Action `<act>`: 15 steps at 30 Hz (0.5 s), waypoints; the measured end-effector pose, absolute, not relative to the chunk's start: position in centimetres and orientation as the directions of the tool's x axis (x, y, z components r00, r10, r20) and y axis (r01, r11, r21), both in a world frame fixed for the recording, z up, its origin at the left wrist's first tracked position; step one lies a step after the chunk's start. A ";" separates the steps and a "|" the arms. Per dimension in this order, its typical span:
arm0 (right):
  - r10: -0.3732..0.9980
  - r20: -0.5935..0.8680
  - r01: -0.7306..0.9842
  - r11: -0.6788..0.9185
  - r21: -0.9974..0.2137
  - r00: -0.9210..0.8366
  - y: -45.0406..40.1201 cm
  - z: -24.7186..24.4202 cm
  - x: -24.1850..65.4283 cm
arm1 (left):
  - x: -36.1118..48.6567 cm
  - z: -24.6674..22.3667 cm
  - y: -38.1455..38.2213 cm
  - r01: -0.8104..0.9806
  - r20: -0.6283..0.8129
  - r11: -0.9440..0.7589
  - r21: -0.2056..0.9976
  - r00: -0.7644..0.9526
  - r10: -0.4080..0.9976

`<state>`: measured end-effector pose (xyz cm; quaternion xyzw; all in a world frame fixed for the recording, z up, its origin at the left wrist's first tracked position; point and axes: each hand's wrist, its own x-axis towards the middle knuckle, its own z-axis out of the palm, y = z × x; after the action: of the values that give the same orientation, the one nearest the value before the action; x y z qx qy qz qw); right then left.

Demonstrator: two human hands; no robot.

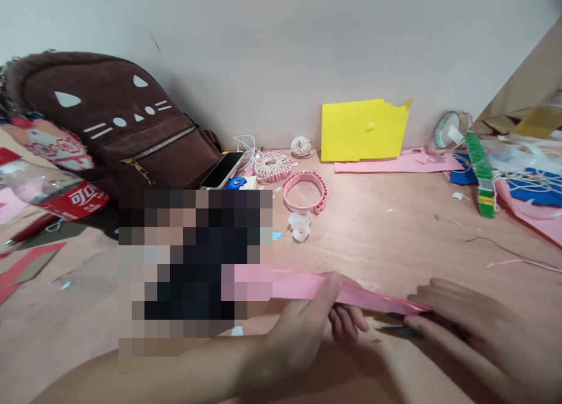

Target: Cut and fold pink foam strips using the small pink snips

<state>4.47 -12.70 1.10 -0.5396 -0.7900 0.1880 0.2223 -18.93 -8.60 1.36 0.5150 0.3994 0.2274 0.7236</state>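
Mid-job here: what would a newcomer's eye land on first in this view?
A bright yellow card sheet stands at the back, right of centre. At the far left sits a brown backpack with a cat face. In the foreground, the left hand and right hand hold a pink paper strip.

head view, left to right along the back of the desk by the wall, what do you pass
brown cat-face backpack, black smartphone, round pink-and-white woven piece, ball of twine, yellow card sheet, roll of tape
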 end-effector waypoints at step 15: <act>0.966 0.029 0.730 0.214 -0.648 -0.258 -11.9 1.1 5.6 | -19.6 4.3 -7.6 0.340 -0.360 0.151 0.928 0.717 0.596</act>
<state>5.60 -11.89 1.09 -0.5677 -0.7471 0.2659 0.2213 -19.58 -7.59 4.33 0.6444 0.3634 0.0961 0.6659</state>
